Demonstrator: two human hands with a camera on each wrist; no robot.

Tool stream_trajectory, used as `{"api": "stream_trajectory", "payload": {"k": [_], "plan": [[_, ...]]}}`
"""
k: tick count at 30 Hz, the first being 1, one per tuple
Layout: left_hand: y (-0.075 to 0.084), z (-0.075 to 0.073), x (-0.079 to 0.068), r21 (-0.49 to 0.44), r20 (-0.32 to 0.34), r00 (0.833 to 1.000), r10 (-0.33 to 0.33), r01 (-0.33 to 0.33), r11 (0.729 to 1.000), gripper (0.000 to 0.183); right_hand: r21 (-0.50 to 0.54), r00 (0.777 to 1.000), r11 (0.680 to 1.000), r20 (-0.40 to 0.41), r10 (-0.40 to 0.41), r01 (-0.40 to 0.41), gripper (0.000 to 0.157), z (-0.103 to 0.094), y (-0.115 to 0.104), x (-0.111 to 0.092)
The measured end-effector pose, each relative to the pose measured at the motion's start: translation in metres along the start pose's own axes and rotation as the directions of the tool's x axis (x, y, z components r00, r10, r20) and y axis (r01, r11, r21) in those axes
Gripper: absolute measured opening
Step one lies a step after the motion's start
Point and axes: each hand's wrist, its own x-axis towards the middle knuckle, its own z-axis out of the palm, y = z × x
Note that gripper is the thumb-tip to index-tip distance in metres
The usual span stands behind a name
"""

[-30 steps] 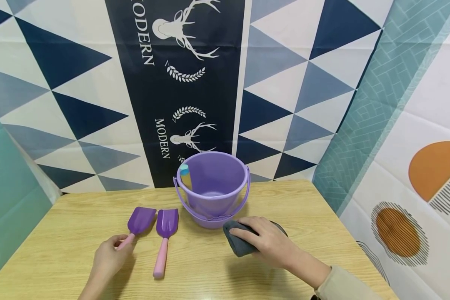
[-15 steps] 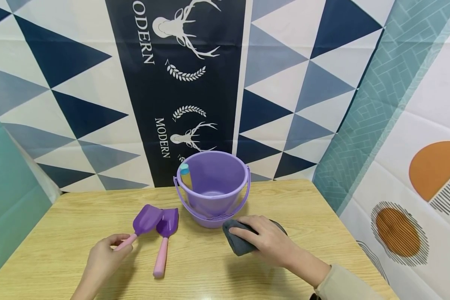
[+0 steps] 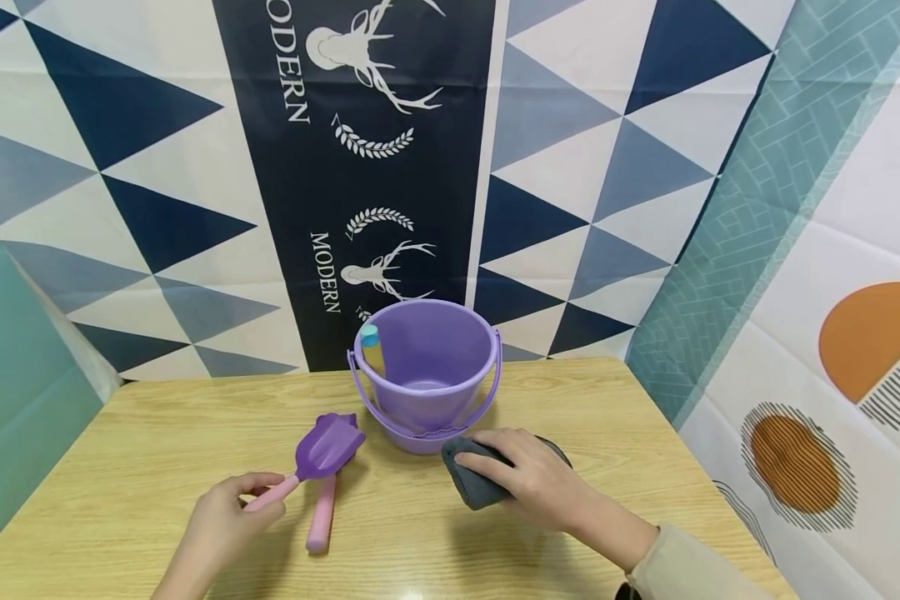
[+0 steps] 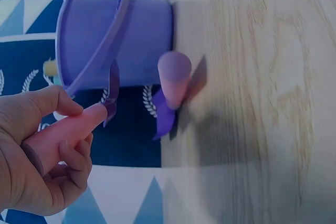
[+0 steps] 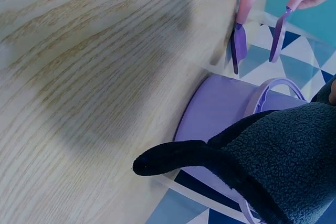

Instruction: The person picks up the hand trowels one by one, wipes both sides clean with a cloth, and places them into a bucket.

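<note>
My left hand grips the pink handle of a toy shovel, whose purple scoop is raised off the table and points toward the bucket. Beneath it lies a second toy shovel; the raised scoop covers most of its blade in the head view. In the left wrist view, fingers and thumb wrap the pink handle. My right hand holds a folded dark grey cloth in front of the bucket's right side. The cloth fills much of the right wrist view, one flap hanging loose.
A purple bucket stands upright at the back middle, its handle swung down to the front. Inside, at its left wall, leans a yellow stick with a blue end. Patterned cloth walls rise behind the wooden table.
My left hand has lifted its shovel from the table and swung the scoop rightward, over the other shovel. The right hand with the cloth has stayed nearly still.
</note>
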Motion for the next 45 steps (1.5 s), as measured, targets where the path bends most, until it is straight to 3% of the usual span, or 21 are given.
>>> {"api": "stream_trajectory", "payload": {"k": [17, 24, 30, 37, 45], "plan": [[0.023, 0.003, -0.017, -0.005, 0.033, 0.999, 0.014, -0.014, 1.000, 0.034, 0.004, 1.000, 1.000, -0.010, -0.014, 0.014, 0.067, 0.002, 0.000, 0.003], [0.031, 0.006, -0.019, 0.016, 0.033, 0.998, 0.058, -0.058, 0.998, 0.033, 0.013, 1.000, 1.000, -0.003, -0.025, 0.025, 0.055, 0.000, 0.000, 0.005], [0.040, 0.008, -0.023, 0.001, 0.023, 0.996, 0.088, -0.088, 0.996, 0.027, 0.010, 0.999, 0.999, -0.004, -0.034, 0.034, 0.059, -0.001, 0.000, 0.007], [0.050, 0.011, -0.028, -0.017, 0.035, 0.988, 0.148, -0.148, 0.989, 0.025, 0.021, 0.999, 0.999, 0.000, -0.040, 0.040, 0.038, -0.001, -0.001, 0.009], [0.062, 0.016, -0.030, -0.036, 0.041, 0.974, 0.224, -0.222, 0.974, 0.028, 0.009, 0.998, 0.998, -0.008, -0.062, 0.062, 0.060, 0.000, -0.004, 0.021]]}}
